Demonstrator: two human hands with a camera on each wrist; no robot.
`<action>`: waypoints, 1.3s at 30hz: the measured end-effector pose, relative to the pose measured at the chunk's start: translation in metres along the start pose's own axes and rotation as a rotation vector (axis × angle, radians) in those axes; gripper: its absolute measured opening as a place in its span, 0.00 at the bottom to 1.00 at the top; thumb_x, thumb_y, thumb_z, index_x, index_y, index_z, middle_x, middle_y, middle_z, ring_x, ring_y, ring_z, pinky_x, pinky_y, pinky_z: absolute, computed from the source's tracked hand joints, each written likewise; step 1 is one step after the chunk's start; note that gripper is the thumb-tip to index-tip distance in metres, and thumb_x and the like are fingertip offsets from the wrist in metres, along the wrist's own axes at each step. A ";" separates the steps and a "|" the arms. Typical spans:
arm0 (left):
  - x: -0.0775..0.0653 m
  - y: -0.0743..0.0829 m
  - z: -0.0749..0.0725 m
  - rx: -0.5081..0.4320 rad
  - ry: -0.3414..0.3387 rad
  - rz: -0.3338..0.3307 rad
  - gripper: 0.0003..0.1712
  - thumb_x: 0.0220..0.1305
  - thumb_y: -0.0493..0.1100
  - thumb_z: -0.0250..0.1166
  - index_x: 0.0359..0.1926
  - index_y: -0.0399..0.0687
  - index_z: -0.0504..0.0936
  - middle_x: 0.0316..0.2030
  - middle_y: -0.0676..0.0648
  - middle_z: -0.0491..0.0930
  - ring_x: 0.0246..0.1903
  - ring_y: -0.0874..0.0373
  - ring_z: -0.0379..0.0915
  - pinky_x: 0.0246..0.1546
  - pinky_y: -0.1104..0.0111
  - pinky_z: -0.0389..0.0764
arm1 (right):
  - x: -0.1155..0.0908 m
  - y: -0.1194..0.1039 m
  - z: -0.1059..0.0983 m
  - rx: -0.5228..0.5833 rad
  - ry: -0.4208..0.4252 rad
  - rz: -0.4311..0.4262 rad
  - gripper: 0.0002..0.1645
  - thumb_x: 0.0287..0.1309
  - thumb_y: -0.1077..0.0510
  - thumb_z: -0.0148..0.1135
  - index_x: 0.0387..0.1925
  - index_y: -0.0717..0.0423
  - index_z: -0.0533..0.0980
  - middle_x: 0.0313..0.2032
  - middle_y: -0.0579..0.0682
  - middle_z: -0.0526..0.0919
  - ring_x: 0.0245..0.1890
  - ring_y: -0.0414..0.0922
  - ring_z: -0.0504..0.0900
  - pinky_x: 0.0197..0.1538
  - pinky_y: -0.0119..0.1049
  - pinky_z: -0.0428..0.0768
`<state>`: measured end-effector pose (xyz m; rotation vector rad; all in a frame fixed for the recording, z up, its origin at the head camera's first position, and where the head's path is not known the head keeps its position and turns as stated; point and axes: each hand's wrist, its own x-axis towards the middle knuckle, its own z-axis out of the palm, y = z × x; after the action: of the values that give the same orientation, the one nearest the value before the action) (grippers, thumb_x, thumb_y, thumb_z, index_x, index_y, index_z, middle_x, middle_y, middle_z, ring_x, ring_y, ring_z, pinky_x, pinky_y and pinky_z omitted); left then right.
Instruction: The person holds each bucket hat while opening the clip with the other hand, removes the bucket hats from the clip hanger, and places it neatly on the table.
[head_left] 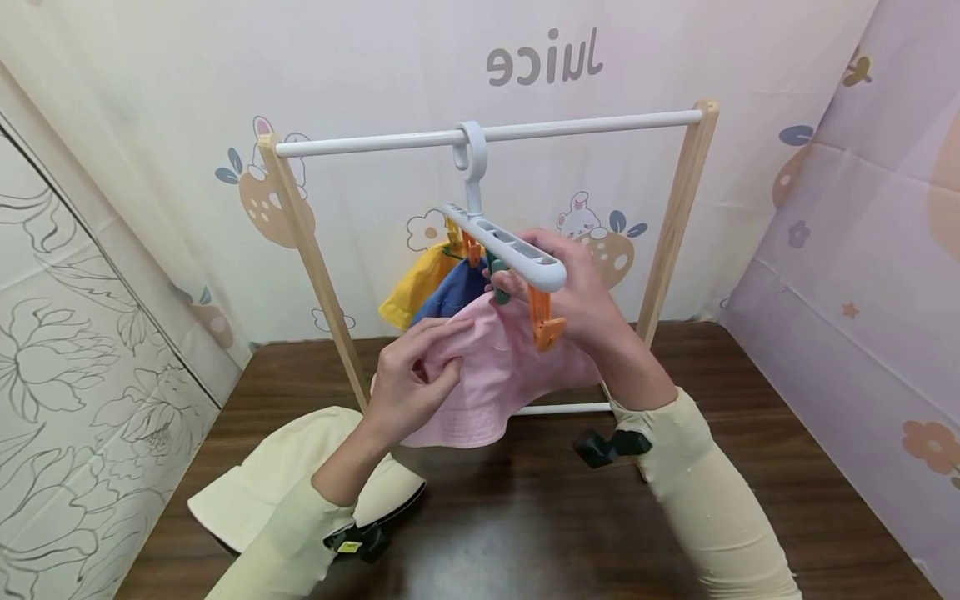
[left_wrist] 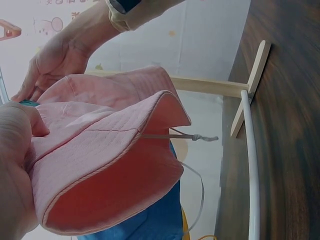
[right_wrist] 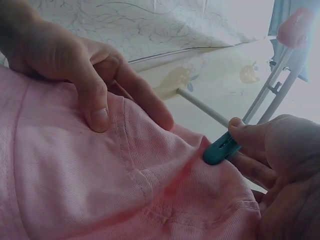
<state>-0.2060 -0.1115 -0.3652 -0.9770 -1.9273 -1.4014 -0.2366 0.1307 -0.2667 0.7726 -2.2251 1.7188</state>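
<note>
The left hand (head_left: 412,375) pinches a pink bucket hat (head_left: 476,379) near its crown, thumb on the near side of the cloth and fingers spread along it. The right hand (head_left: 581,287) grips a green clip (right_wrist: 220,151) between thumb and fingers, and the tip of that clip meets a raised fold of the pink fabric. The pink hat is held in the air above the middle of the counter (head_left: 517,533), brim downward, with a knotted cord (left_wrist: 202,137) trailing from under it.

Just beside the right hand, an orange clip (head_left: 547,325) hangs at the near end of a pale grey hanger (head_left: 517,250). Farther along the hanger, behind the pink hat, a blue hat (head_left: 453,292) and then a yellow hat (head_left: 412,287) hang near more clips.

The hanger's hook sits over the white top rod (head_left: 592,127) of a wooden-sided rack (head_left: 678,217), which stands toward the counter's far edge. A cream bucket hat (head_left: 288,467) rests on the counter by its left edge, partly hidden by the left forearm. Behind the far edge hangs a printed cloth (head_left: 375,67).
</note>
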 end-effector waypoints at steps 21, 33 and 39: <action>-0.005 0.003 0.001 -0.016 -0.011 -0.008 0.26 0.64 0.23 0.71 0.62 0.37 0.90 0.55 0.37 0.92 0.42 0.61 0.80 0.24 0.77 0.67 | -0.002 0.006 0.000 0.055 -0.013 -0.042 0.28 0.70 0.49 0.80 0.61 0.63 0.82 0.45 0.47 0.92 0.43 0.44 0.91 0.50 0.33 0.87; -0.010 0.003 0.002 -0.004 -0.028 0.028 0.25 0.63 0.23 0.73 0.62 0.35 0.90 0.55 0.36 0.92 0.41 0.57 0.80 0.24 0.77 0.70 | -0.001 0.007 -0.003 0.149 -0.056 -0.045 0.26 0.73 0.57 0.76 0.66 0.64 0.80 0.45 0.47 0.94 0.43 0.44 0.97 0.52 0.35 0.94; -0.013 0.003 0.001 0.016 -0.014 0.055 0.26 0.61 0.22 0.74 0.61 0.36 0.90 0.54 0.35 0.92 0.36 0.57 0.78 0.23 0.76 0.69 | -0.003 0.007 -0.003 0.187 -0.067 -0.045 0.31 0.71 0.53 0.79 0.67 0.65 0.80 0.47 0.48 0.93 0.44 0.43 0.97 0.54 0.35 0.94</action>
<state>-0.1966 -0.1130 -0.3740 -1.0268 -1.9047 -1.3495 -0.2384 0.1352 -0.2732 0.9263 -2.0924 1.9256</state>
